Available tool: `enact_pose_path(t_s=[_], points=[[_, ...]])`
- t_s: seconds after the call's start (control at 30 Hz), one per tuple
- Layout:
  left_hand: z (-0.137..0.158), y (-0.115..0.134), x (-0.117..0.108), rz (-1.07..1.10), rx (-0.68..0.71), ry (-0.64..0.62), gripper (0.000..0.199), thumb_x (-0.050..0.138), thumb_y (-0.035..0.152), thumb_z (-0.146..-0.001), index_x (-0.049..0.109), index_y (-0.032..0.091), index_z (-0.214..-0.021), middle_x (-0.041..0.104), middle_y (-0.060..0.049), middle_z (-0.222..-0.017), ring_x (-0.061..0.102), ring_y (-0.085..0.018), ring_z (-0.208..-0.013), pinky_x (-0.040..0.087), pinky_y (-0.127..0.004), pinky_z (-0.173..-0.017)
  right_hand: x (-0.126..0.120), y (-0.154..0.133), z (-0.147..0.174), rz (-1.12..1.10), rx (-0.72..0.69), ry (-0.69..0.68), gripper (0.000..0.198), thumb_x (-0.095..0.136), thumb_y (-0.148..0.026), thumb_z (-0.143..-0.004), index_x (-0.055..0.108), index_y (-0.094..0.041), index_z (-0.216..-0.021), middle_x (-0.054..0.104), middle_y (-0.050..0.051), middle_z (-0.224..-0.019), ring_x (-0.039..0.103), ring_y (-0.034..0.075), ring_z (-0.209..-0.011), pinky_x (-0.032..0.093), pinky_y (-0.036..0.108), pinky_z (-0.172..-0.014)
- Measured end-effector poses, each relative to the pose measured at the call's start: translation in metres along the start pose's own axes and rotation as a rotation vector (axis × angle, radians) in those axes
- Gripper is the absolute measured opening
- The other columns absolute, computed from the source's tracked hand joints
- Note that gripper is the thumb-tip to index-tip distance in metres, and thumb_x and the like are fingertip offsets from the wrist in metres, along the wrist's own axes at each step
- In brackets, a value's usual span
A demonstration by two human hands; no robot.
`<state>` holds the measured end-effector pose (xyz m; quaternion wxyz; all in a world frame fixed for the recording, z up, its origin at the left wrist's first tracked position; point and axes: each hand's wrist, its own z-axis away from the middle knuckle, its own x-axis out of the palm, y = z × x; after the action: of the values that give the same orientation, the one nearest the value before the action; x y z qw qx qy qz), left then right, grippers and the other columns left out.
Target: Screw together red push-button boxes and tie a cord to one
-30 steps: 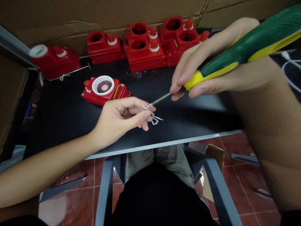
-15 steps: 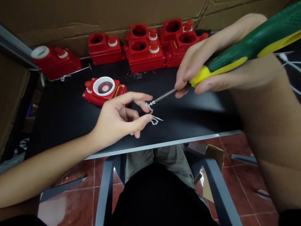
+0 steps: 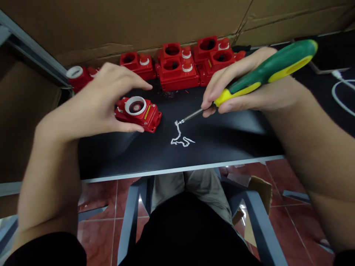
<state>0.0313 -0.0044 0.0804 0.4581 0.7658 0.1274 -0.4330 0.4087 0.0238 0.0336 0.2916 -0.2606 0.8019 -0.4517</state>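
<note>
My right hand is closed round a green and yellow screwdriver, its shaft pointing down to the left. At the tip is one end of a crinkled white strand, which trails in loops over the black tabletop. My left hand is spread around a red housing with a white ring and a dark round window. Thumb and fingers stand apart on either side of it; whether they touch it I cannot tell. The hand hides the housing's left end.
Several red housings with round openings and red caps stand along the cardboard wall. Another, with a white ring, is at the far left, partly behind my hand. A white cable lies at the right. The table's front edge is near my lap.
My left hand has let go of the white strand and moved left and up to the red housing. The strand now hangs from the screwdriver tip onto the table. My view has shifted slightly.
</note>
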Motion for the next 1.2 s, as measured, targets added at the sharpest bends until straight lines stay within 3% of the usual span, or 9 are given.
enact_pose_path(t_s=[0.07, 0.13, 0.17, 0.27, 0.33, 0.4, 0.7, 0.9, 1.2], points=[[-0.002, -0.014, 0.002, 0.04, -0.09, -0.062, 0.101, 0.13, 0.032, -0.054, 0.086, 0.019, -0.144, 0.084, -0.008, -0.151, 0.058, -0.037, -0.158, 0.034, -0.057, -0.156, 0.002, 0.004, 0.0, -0.021, 0.047, 0.004, 0.03, 0.111, -0.039, -0.088, 0.098, -0.019, -0.107, 0.093, 0.01, -0.107, 0.093, 0.021, -0.087, 0.08, 0.024, -0.082], [-0.001, -0.03, 0.009, 0.032, -0.125, -0.08, 0.106, 0.13, 0.034, -0.051, 0.084, 0.016, -0.145, 0.085, -0.011, -0.15, 0.058, -0.041, -0.158, 0.041, -0.059, -0.152, 0.006, 0.007, -0.001, -0.028, 0.093, 0.008, 0.028, 0.11, -0.04, -0.089, 0.098, -0.022, -0.107, 0.093, 0.008, -0.108, 0.094, 0.019, -0.088, 0.079, 0.022, -0.083], [0.0, -0.039, 0.013, 0.011, -0.129, -0.1, 0.103, 0.128, 0.037, -0.059, 0.083, 0.016, -0.148, 0.085, -0.011, -0.15, 0.06, -0.04, -0.156, 0.044, -0.057, -0.149, 0.008, 0.009, -0.001, -0.027, 0.107, 0.004, 0.026, 0.11, -0.04, -0.09, 0.098, -0.023, -0.107, 0.093, 0.007, -0.107, 0.094, 0.018, -0.089, 0.079, 0.021, -0.083], [0.003, -0.062, 0.018, -0.023, -0.121, -0.087, 0.103, 0.127, 0.05, -0.057, 0.084, 0.019, -0.146, 0.087, -0.005, -0.141, 0.071, -0.035, -0.133, 0.054, -0.05, -0.137, 0.012, 0.016, -0.004, -0.031, 0.111, 0.009, 0.024, 0.109, -0.042, -0.091, 0.098, -0.026, -0.106, 0.093, 0.004, -0.105, 0.093, 0.017, -0.089, 0.078, 0.021, -0.085], [0.005, -0.073, 0.019, -0.002, -0.111, -0.08, 0.09, 0.125, 0.064, -0.057, 0.087, 0.025, -0.129, 0.088, 0.003, -0.122, 0.071, -0.027, -0.111, 0.061, -0.043, -0.121, 0.012, 0.022, -0.006, -0.053, 0.103, 0.021, 0.026, 0.11, -0.042, -0.09, 0.098, -0.024, -0.105, 0.093, 0.006, -0.105, 0.093, 0.017, -0.089, 0.077, 0.02, -0.084], [0.008, -0.08, 0.02, 0.017, -0.106, -0.079, 0.087, 0.121, 0.072, -0.064, 0.085, 0.03, -0.131, 0.087, 0.01, -0.124, 0.069, -0.023, -0.111, 0.062, -0.041, -0.114, 0.012, 0.028, -0.008, -0.086, 0.098, 0.042, 0.027, 0.111, -0.038, -0.088, 0.098, -0.022, -0.105, 0.093, 0.008, -0.106, 0.093, 0.016, -0.088, 0.076, 0.017, -0.082], [0.018, -0.079, 0.042, 0.14, -0.042, 0.202, 0.098, 0.127, 0.07, -0.057, 0.083, 0.025, -0.132, 0.087, 0.008, -0.125, 0.074, -0.02, -0.108, 0.059, -0.03, -0.105, 0.016, 0.042, -0.002, -0.24, 0.072, 0.239, 0.02, 0.108, -0.034, -0.09, 0.097, -0.026, -0.106, 0.093, 0.004, -0.106, 0.088, 0.014, -0.085, 0.078, 0.024, -0.084], [0.016, -0.075, 0.048, 0.103, -0.032, 0.236, 0.109, 0.119, 0.089, -0.055, 0.082, 0.023, -0.134, 0.089, -0.003, -0.134, 0.074, -0.027, -0.112, 0.059, -0.037, -0.112, 0.018, 0.043, -0.003, -0.24, 0.054, 0.271, 0.025, 0.11, -0.035, -0.087, 0.095, -0.023, -0.103, 0.091, 0.007, -0.104, 0.087, 0.017, -0.084, 0.08, 0.027, -0.081], [0.021, -0.083, 0.048, 0.011, 0.041, 0.227, 0.119, 0.11, 0.1, -0.064, 0.078, 0.022, -0.148, 0.087, -0.008, -0.139, 0.074, -0.029, -0.115, 0.06, -0.039, -0.116, 0.027, 0.037, -0.006, -0.265, 0.077, 0.309, 0.029, 0.114, -0.034, -0.082, 0.093, -0.023, -0.098, 0.091, 0.006, -0.1, 0.09, 0.019, -0.086, 0.082, 0.029, -0.083]])
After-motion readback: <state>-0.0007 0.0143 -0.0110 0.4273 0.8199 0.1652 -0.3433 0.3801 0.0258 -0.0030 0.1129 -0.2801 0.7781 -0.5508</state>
